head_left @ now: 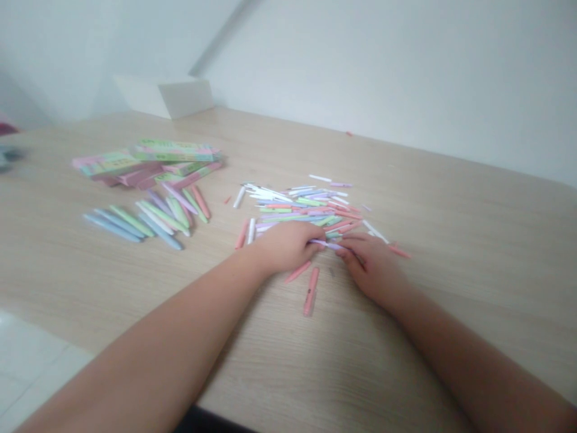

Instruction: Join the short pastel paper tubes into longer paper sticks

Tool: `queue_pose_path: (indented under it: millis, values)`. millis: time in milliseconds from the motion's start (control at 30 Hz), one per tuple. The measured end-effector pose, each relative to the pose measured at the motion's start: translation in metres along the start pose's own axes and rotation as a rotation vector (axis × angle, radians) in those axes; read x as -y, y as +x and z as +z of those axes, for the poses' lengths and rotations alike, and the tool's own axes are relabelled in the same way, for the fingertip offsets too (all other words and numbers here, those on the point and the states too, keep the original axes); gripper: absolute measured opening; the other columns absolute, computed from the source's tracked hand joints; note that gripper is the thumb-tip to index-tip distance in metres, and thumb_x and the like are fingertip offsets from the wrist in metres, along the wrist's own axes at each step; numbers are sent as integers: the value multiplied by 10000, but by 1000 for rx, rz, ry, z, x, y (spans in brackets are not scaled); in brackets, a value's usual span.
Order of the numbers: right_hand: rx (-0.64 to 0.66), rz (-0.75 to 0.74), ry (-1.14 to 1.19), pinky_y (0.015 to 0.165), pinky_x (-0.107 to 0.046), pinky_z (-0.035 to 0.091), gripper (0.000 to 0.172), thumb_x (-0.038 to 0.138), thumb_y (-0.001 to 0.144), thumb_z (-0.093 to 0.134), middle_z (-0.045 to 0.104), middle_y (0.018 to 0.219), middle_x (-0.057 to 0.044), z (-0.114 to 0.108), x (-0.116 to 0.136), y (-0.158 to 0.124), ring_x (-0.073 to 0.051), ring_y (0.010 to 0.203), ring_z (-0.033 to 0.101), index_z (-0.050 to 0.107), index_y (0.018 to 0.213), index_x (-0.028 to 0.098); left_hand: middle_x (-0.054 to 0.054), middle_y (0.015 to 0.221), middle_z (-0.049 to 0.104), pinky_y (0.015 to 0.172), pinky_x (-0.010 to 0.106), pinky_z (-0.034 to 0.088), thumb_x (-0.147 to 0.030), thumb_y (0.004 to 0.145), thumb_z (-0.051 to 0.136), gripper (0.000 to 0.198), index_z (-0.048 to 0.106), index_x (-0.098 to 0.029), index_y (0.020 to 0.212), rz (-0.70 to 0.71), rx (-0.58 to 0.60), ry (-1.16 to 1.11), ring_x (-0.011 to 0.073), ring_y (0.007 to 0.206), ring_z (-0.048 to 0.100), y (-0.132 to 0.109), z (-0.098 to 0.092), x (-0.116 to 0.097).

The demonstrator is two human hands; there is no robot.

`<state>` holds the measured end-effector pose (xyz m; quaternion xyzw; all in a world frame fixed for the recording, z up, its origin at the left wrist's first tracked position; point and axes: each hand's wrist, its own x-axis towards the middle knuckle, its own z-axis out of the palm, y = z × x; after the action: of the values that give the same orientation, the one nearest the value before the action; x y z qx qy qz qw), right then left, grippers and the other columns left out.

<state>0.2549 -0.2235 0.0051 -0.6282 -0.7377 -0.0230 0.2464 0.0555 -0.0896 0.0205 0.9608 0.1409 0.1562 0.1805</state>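
My left hand point(290, 243) and my right hand point(372, 264) meet over the table, both closed on a slim purple pen point(332, 245). Fingers hide its two ends, so I cannot tell whether it is one piece or two parts. Just beyond my hands spreads a pile of loose pen parts point(311, 201) in white, purple, green, blue and coral. Below the hands lies a coral pen cap with a clip point(311, 291), and a thin coral piece point(297, 272) rests beside my left hand.
To the left, several pastel pens point(153, 219) lie in a loose group. Behind them are stacked printed pen boxes point(166, 157). An open white box point(180, 97) stands against the wall at the back of the wooden table point(473, 240). The table's front edge is at lower left.
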Motion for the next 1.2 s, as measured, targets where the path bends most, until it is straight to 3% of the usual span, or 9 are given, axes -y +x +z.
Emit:
queue_pose_path:
  millis: [367,533,633,767,967,1200]
  values:
    - [-37,-4,13,967,-426,467,166,309,984,574,737,1077,-78,3,-3,2,-265,1057,639,693,1061,223,44,1043,733,834,336,467,-321,978,482,244,695,-213,1031,16,-3,-5,222,976,651,-1,2,-1]
    - [30,17,-8,939,-433,459,269,325,1038,458,751,1043,-75,2,-1,2,-265,1042,642,703,998,224,34,976,727,755,323,451,-318,966,486,219,677,-213,989,-6,-32,8,210,899,644,0,3,-3]
    - [1,27,11,948,-430,461,215,319,1017,508,749,1078,-71,4,0,1,-263,1053,646,702,1050,233,36,943,720,716,319,444,-365,965,492,234,670,-213,971,-34,-38,15,208,857,638,0,2,-5]
    - [-59,32,23,947,-433,472,193,331,978,575,743,1107,-75,5,2,1,-270,1061,646,691,1105,245,38,981,728,766,326,465,-400,989,453,293,687,-224,1003,-24,-29,22,217,916,649,0,2,-6]
    - [28,-43,-101,1012,-462,415,226,314,1006,518,752,1165,-57,2,5,0,-277,1107,646,685,1150,263,34,1059,736,840,328,487,-344,980,451,276,697,-233,1034,16,7,30,216,986,655,0,2,-7]
    - [12,100,-206,821,-426,467,184,283,994,460,705,927,-113,3,3,-4,-288,882,634,622,988,195,40,1030,733,824,325,490,-309,973,437,269,687,-227,1028,-39,-25,50,215,954,654,-1,-3,0]
